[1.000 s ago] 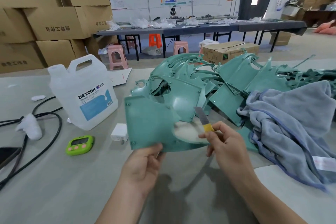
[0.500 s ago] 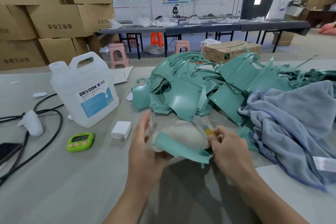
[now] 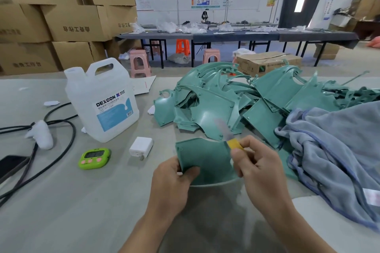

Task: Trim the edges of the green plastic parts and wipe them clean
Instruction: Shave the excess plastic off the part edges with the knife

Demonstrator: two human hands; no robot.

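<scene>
My left hand grips the lower left corner of a green plastic part, held just above the table in front of me. My right hand pinches a small knife with a yellow handle; its blurred blade points up past the part's upper right edge. Behind them lies a heap of green plastic parts. A grey-blue cloth is bunched at the right, partly over the heap.
A white DEXCON jug stands at the left. Near it lie a green timer, a white charger, black cables and a dark phone. Cardboard boxes are stacked behind.
The green part was flipped and turned between my hands, from upright to edge-on, and now faces me again, lower and closer. My right hand with the knife has shifted to its upper right edge.
</scene>
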